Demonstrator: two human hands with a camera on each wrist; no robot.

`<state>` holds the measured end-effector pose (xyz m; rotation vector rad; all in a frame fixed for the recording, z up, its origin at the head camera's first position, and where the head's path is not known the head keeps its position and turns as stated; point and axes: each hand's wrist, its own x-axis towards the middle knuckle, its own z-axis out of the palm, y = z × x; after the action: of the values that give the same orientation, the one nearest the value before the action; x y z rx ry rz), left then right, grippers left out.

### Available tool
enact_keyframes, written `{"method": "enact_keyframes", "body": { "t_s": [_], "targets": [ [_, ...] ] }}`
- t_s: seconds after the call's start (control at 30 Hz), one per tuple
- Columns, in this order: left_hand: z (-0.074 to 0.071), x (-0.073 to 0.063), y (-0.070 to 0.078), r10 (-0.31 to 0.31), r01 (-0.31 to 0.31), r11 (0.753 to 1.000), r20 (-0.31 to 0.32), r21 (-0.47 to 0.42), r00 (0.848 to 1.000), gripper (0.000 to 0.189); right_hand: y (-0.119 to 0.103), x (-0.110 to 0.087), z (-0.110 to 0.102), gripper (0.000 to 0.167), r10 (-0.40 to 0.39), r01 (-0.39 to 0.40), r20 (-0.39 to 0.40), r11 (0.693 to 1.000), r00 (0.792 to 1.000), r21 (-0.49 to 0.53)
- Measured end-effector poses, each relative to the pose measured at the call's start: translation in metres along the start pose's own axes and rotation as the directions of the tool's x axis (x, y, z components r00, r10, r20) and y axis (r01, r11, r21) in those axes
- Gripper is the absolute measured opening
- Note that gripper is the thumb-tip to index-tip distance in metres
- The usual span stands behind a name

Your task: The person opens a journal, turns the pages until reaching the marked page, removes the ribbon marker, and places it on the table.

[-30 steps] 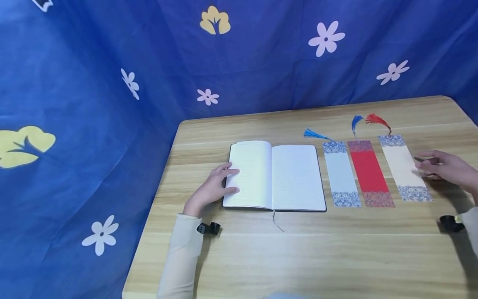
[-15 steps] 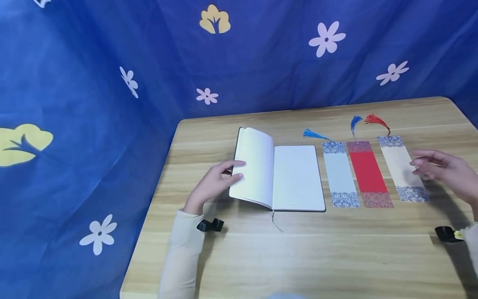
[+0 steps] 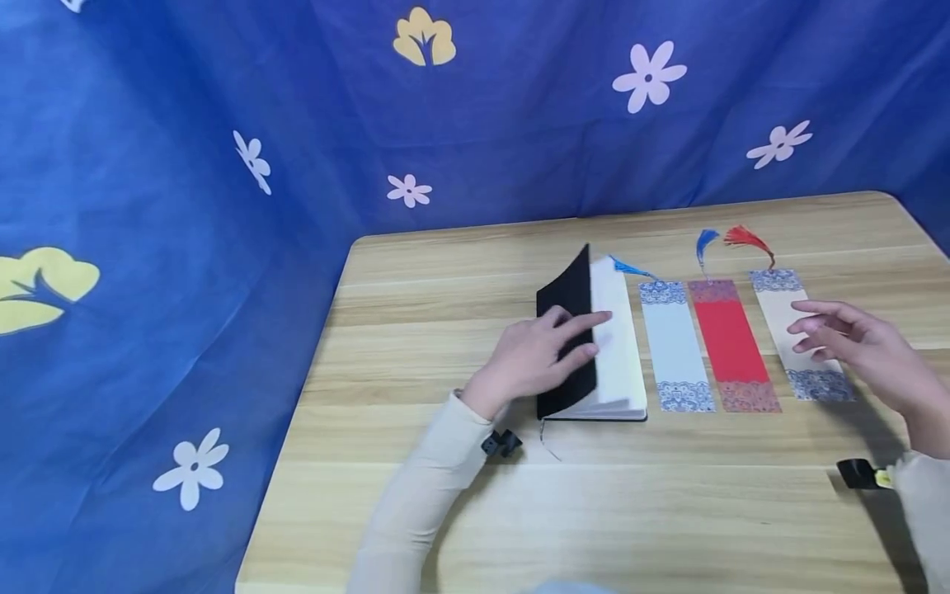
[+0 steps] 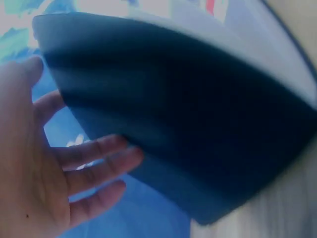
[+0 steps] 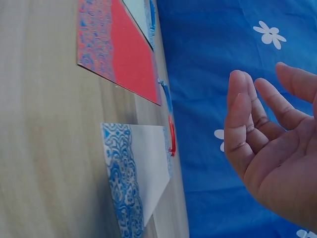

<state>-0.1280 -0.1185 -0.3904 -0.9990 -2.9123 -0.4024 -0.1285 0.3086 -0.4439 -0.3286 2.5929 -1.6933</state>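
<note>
My left hand (image 3: 530,355) touches the black cover (image 3: 566,330) of a notebook, whose cover stands tilted up over the white right-hand pages (image 3: 618,346). Its index finger and thumb reach across the cover's free edge. In the left wrist view several relaxed fingers (image 4: 104,166) lie against the dark outer side of the cover (image 4: 168,109). My right hand (image 3: 864,346) hovers over the right side of the white bookmark (image 3: 790,326) with loosely bent fingers and holds nothing. In the right wrist view that hand (image 5: 277,144) is apart from the white bookmark (image 5: 151,158).
A red bookmark (image 3: 733,338) and a pale blue one (image 3: 675,342) lie flat between notebook and white bookmark, tassels at the far end. A thin ribbon (image 3: 547,444) sticks out below the notebook. Blue patterned cloth (image 3: 519,124) hangs behind the wooden table (image 3: 668,511).
My left hand has lifted the notebook's left side and swung it rightward, so the black cover now shows. The right hand has drifted slightly left, over the white bookmark. The bookmarks stay put.
</note>
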Motion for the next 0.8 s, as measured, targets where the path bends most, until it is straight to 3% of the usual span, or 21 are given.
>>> {"method": "enact_keyframes", "body": {
  "t_s": [0.13,0.23,0.33,0.47,0.57,0.63,0.67,0.73,0.8],
  "targets": [
    [0.021,0.011,0.014,-0.005,-0.014,0.994,0.172,0.107,0.985,0.059,0.000,-0.001,0.006,0.042,-0.011,0.011,0.007,1.000,1.000,0.009],
    [0.038,0.012,0.017,-0.021,-0.036,0.983,0.302,0.181,0.953,0.065,0.000,-0.003,0.010,0.043,-0.018,0.017,0.037,1.000,0.999,0.008],
    [0.048,0.011,0.018,-0.043,-0.041,0.976,0.376,0.213,0.926,0.064,0.000,-0.005,0.015,0.043,-0.020,0.021,0.058,0.999,0.998,-0.025],
    [0.048,0.011,0.016,-0.054,-0.034,0.981,0.437,0.191,0.898,0.064,-0.006,-0.003,0.022,0.038,-0.021,0.026,0.048,0.993,0.999,-0.111],
    [0.038,0.008,0.012,-0.048,-0.016,0.991,0.470,0.132,0.882,0.059,-0.018,-0.002,0.030,0.028,-0.039,0.049,0.046,0.973,0.998,-0.225],
    [0.030,0.003,0.007,-0.030,-0.007,0.997,0.452,0.080,0.891,0.052,-0.028,-0.002,0.036,0.029,-0.043,0.055,0.044,0.947,0.998,-0.316],
    [0.025,-0.001,0.003,-0.022,-0.006,0.998,0.419,0.064,0.908,0.049,-0.034,-0.002,0.040,0.032,-0.047,0.060,0.044,0.926,0.998,-0.373],
    [0.015,-0.011,-0.006,-0.007,-0.007,0.999,0.305,0.046,0.952,0.043,-0.045,-0.003,0.047,0.037,-0.062,0.075,0.043,0.879,0.997,-0.471],
    [0.005,-0.021,-0.016,-0.007,0.000,0.999,0.148,0.048,0.989,0.040,-0.055,-0.004,0.053,0.042,-0.076,0.080,0.032,0.823,0.997,-0.563]
  ]
}}
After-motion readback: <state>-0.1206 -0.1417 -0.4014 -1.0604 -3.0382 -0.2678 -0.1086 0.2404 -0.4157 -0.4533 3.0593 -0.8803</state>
